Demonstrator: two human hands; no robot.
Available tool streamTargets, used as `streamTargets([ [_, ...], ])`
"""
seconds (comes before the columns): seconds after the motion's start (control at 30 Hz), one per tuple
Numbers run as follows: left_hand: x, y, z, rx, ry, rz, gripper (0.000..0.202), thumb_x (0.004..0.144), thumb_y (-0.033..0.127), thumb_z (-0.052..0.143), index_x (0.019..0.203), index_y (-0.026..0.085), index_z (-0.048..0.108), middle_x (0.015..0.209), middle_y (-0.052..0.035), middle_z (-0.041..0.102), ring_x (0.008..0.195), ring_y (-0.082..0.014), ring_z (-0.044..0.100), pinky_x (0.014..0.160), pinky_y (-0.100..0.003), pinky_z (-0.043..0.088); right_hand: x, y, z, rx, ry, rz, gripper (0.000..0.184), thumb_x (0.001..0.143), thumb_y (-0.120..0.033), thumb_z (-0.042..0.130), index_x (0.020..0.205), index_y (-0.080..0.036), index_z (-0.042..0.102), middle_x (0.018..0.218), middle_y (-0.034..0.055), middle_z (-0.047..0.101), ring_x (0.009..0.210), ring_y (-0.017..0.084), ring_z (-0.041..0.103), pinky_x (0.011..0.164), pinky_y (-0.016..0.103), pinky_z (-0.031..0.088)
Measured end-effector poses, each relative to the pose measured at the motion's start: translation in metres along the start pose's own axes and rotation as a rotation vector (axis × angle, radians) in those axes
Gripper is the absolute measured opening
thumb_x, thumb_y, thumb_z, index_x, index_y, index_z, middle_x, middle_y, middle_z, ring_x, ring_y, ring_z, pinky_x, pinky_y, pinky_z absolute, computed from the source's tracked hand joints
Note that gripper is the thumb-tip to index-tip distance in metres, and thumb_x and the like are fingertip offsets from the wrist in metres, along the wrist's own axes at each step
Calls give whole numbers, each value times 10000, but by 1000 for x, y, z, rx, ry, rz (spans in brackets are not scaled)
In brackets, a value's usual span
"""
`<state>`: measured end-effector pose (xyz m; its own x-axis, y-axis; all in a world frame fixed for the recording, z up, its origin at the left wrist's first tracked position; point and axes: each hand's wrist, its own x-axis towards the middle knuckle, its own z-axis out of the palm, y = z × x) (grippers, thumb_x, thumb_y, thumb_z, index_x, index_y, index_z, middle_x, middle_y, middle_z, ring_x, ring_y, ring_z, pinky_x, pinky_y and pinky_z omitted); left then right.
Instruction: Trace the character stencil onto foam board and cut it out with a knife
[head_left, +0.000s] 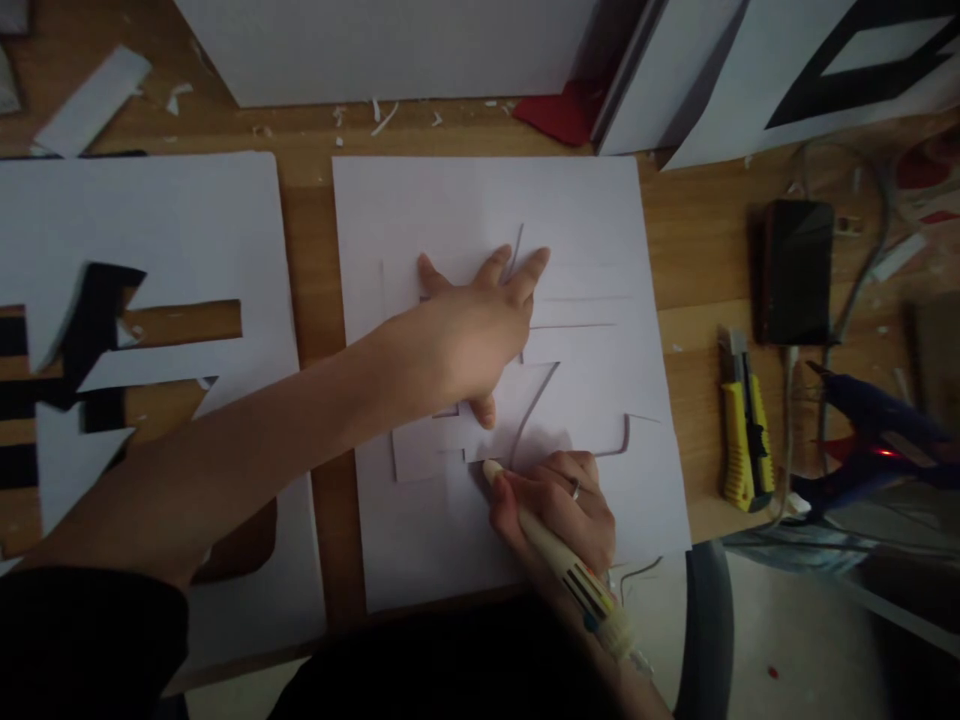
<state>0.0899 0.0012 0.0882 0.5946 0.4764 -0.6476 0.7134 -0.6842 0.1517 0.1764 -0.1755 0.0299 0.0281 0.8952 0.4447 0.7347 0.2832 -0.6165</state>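
My left hand (472,335) lies flat with fingers spread on a white cut-out paper shape (577,350), pressing it onto a large white sheet (450,200) in the middle of the wooden table (307,220). My right hand (559,510) grips a cream multi-colour pen (559,565). The pen's tip touches the sheet at the lower edge of the cut-out shape, just below my left thumb. Thin drawn lines run along parts of the shape's outline.
A white sheet with cut-out holes (135,330) lies at the left. At the right are a yellow utility knife (742,425), a black phone (796,270), a blue glue gun (877,420) and cables. White boards (390,45) and a red scrap (562,110) stand at the back.
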Motion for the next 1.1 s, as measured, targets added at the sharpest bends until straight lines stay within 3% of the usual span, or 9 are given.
streamTargets([
  [0.13, 5, -3, 7, -57, 53, 23, 1352, 595, 566, 844, 1549, 320, -82, 1629, -76, -232, 1423, -558, -159, 1012, -830, 128, 1, -1, -4, 13, -39, 51, 222, 789, -41, 690, 774, -217, 555, 590, -65, 538, 558, 103, 463, 599, 295, 406],
  [0.33, 4, 0, 1, -42, -1, -7, 1363, 555, 434, 898, 1560, 324, -16, 1621, -82, -248, 1445, -537, -108, 1028, -799, 193, 1, -1, -8, 12, -36, 111, 241, 787, -45, 678, 760, -235, 532, 609, -62, 521, 597, 118, 471, 579, 279, 421],
  [0.67, 3, -1, 0, -23, -7, -16, 1346, 553, 438, 900, 1567, 296, 27, 1615, -64, -264, 1420, -570, -140, 1027, -810, 196, -1, -1, -7, 70, -10, 185, 262, 813, -59, 655, 724, -229, 477, 622, -72, 498, 614, 106, 458, 561, 264, 406],
  [0.87, 0, 2, -4, 19, -44, -26, 1288, 614, 428, 869, 1567, 261, 19, 1603, -55, -287, 1456, -525, -79, 1002, -802, 264, -1, -3, -8, 63, -17, 224, 261, 816, -58, 652, 718, -228, 479, 647, -57, 513, 627, 108, 478, 557, 274, 404],
  [1.1, 1, 2, -3, 36, -37, -24, 1320, 574, 463, 894, 1567, 202, 64, 1602, -62, -279, 1479, -472, -87, 1001, -797, 290, -3, -5, -8, 77, -23, 265, 266, 822, -61, 645, 709, -231, 474, 637, -53, 493, 619, 111, 474, 537, 274, 397],
])
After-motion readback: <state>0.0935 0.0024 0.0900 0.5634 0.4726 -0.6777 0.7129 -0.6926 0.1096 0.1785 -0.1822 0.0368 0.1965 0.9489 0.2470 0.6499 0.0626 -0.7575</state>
